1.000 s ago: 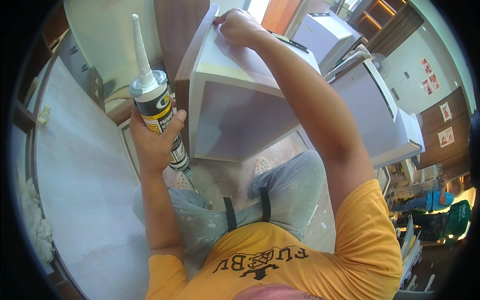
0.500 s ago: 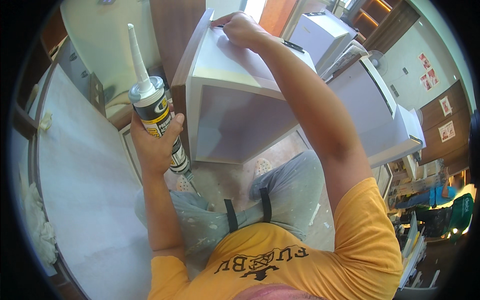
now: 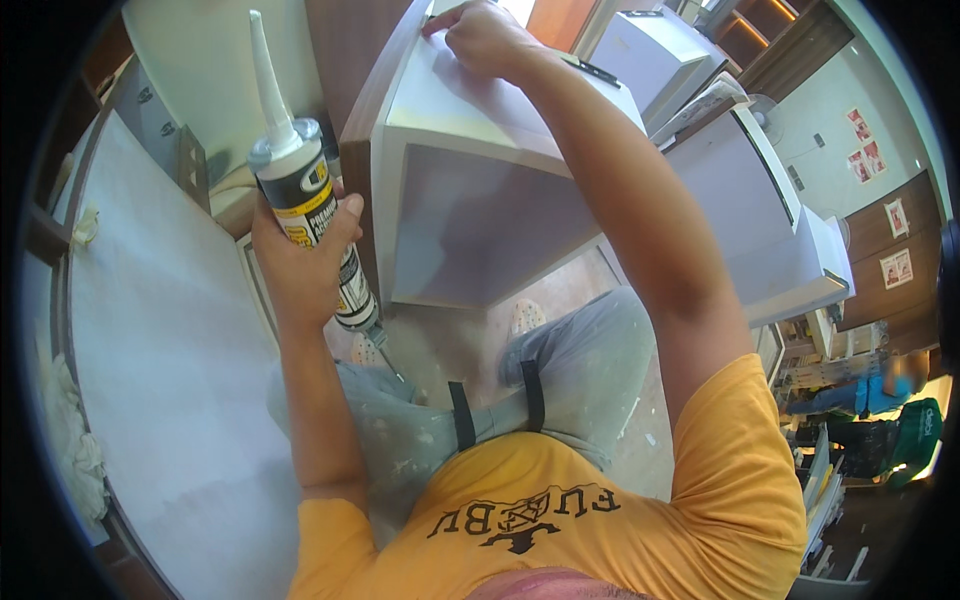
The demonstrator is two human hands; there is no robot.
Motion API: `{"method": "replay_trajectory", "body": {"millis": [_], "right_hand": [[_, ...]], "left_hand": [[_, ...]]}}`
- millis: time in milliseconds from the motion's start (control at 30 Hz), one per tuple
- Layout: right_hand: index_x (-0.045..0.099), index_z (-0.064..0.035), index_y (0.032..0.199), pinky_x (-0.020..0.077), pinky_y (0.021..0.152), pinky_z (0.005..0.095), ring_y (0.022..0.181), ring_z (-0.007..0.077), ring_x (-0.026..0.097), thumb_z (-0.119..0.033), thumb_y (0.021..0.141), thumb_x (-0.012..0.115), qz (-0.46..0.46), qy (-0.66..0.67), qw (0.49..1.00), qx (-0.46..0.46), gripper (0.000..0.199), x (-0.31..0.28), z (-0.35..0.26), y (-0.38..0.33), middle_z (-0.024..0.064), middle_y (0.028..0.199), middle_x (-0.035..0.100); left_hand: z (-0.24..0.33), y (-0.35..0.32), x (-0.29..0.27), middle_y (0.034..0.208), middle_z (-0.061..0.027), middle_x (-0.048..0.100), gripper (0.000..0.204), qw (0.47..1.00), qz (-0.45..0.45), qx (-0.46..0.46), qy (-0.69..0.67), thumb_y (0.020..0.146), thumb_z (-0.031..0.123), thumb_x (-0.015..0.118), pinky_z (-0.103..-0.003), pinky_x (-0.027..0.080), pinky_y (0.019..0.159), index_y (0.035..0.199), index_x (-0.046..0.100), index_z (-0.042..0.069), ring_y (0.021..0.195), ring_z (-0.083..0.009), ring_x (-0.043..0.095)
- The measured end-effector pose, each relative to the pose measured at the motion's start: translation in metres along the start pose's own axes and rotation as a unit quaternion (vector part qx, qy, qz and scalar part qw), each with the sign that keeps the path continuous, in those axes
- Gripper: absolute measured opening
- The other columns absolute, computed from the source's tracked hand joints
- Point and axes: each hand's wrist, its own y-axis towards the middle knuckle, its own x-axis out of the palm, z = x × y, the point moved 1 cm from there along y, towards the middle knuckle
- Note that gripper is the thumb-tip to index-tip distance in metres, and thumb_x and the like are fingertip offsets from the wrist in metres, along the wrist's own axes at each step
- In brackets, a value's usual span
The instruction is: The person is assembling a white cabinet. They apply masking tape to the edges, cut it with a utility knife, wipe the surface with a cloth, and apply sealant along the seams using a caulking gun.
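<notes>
My left hand (image 3: pixel 300 250) is wrapped round a sealant cartridge (image 3: pixel 305 195) with a dark and yellow label, held upright with its long white nozzle pointing up. A metal rod sticks out below it. In front of me stands a white box-shaped cabinet (image 3: pixel 480 150), its open side toward me and a brown-edged panel (image 3: pixel 375 150) along its left side. At the far end of the cabinet's top, my right hand (image 3: pixel 485 38) has its index finger stretched to the panel's seam. The other fingers are bent and partly hidden. A dark slim tool (image 3: pixel 592 70) lies on the top, beyond my right forearm.
A large white panel (image 3: pixel 180 350) with a brown edge stretches along my left. More white cabinets (image 3: pixel 740 190) stand to the right. Two people (image 3: pixel 880 430) are at the far right among stacked boards. My bent legs (image 3: pixel 580 390) are below the cabinet.
The view has shifted slightly, so the cabinet and both hands appear higher. My left hand still grips the cartridge, and my right finger stays by the seam.
</notes>
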Motion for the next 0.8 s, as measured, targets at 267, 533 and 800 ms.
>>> {"method": "replay_trajectory", "body": {"millis": [267,533,800], "right_hand": [[0.084,-0.0033,0.113,0.0606,0.091,0.0424,0.094,0.0341,0.078,-0.001,0.09,0.056,0.097,0.203,0.973,0.06,0.037,-0.008,-0.015,-0.029,0.0259,0.114,0.079],[0.082,0.0035,0.109,0.058,0.1,0.0434,0.104,0.0445,0.075,-0.001,0.086,0.054,0.147,0.208,0.967,0.016,0.037,-0.023,-0.052,-0.062,0.0315,0.113,0.077],[0.08,0.0063,0.114,0.0573,0.099,0.0476,0.103,0.0469,0.075,0.001,0.087,0.052,0.183,0.303,0.932,0.074,0.04,-0.045,-0.1,-0.098,0.036,0.106,0.075]], "left_hand": [[0.003,0.002,0.001,0.099,-0.0081,0.072,0.035,1.0,0.012,0.0,0.022,0.093,0.01,0.085,-0.031,0.059,0.067,0.12,0.064,0.0,0.072,-0.0153,0.071],[0.003,0.003,0.003,0.095,-0.0065,0.075,0.036,0.999,0.031,-0.008,0.033,0.092,0.018,0.089,-0.03,0.06,0.067,0.114,0.066,0.001,0.071,-0.0139,0.072],[0.003,0.003,0.002,0.092,-0.0059,0.076,0.036,0.998,0.029,-0.013,0.048,0.091,0.021,0.09,-0.029,0.059,0.068,0.111,0.067,0.002,0.071,-0.0134,0.072]]}}
